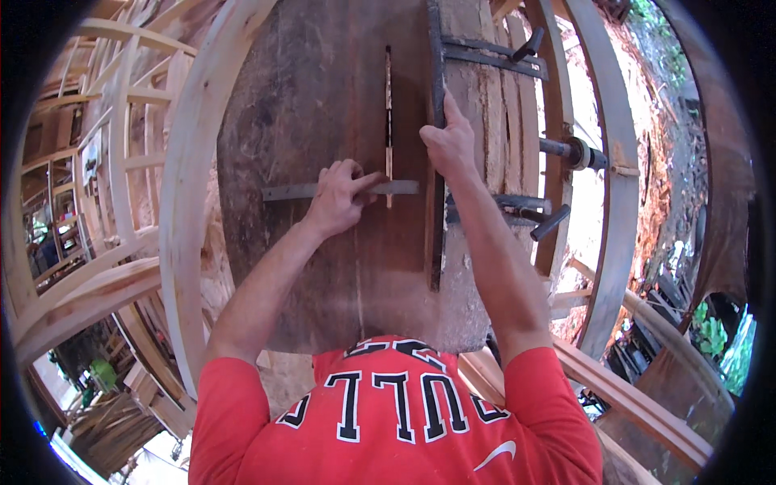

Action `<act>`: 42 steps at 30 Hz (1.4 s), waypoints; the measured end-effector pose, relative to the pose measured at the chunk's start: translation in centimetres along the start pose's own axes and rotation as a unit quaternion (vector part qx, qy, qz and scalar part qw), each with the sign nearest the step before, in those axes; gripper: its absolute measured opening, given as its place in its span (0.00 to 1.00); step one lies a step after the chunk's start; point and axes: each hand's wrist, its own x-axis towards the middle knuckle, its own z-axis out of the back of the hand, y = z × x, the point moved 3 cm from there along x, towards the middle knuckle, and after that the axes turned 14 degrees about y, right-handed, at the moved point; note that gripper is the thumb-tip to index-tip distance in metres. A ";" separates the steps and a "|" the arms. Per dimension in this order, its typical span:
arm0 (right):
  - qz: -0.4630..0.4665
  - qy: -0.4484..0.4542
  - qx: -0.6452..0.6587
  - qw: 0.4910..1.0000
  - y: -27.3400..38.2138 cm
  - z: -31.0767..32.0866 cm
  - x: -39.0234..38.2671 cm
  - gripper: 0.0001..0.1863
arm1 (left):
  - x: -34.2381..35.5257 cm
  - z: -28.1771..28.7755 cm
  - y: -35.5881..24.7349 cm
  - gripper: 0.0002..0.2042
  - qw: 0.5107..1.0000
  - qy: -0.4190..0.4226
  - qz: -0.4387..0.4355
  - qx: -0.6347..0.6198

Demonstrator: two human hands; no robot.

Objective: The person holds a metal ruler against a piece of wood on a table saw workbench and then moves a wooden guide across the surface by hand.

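Note:
My left hand (340,194) is closed on a thin metal ruler (291,192), which lies crosswise on a worn saw table (307,105). Across the ruler's path runs a narrow blade slot (389,105), just right of my left fingers. The ruler's right end (408,187) stops short of a long dark fence (436,234). My right hand (454,144) grips this fence, its index finger stretched forward along it and its thumb toward the slot. The other right fingers are mostly hidden.
Clamp-like metal bars with dark handles (529,44) and another handle (550,222) hold the fence's right side. Beyond stands a metal shaft (575,152). Wooden frames (198,162) rise at the left; long planks (630,404) lie at the lower right.

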 end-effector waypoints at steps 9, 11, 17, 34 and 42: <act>0.015 -0.034 -0.071 0.997 -1.5 -1.2 0.5 0.41 | 0.2 -0.3 0.3 0.21 1.000 -0.017 -0.020 0.002; 0.020 -0.028 -0.075 0.997 -1.3 -1.4 0.5 0.41 | 0.0 -0.5 0.6 0.21 0.999 -0.025 -0.020 -0.003; 0.015 -0.033 -0.055 0.998 -0.9 -1.3 0.7 0.40 | 0.2 0.0 -0.1 0.21 1.000 0.002 -0.005 -0.007; 0.020 -0.090 -0.090 0.992 -0.7 -2.0 0.0 0.41 | 0.3 -0.2 0.2 0.21 1.000 -0.015 -0.022 -0.001; -0.003 -0.055 -0.066 0.996 -0.6 -2.2 0.3 0.43 | 0.2 -0.1 0.3 0.22 1.000 -0.008 -0.027 0.001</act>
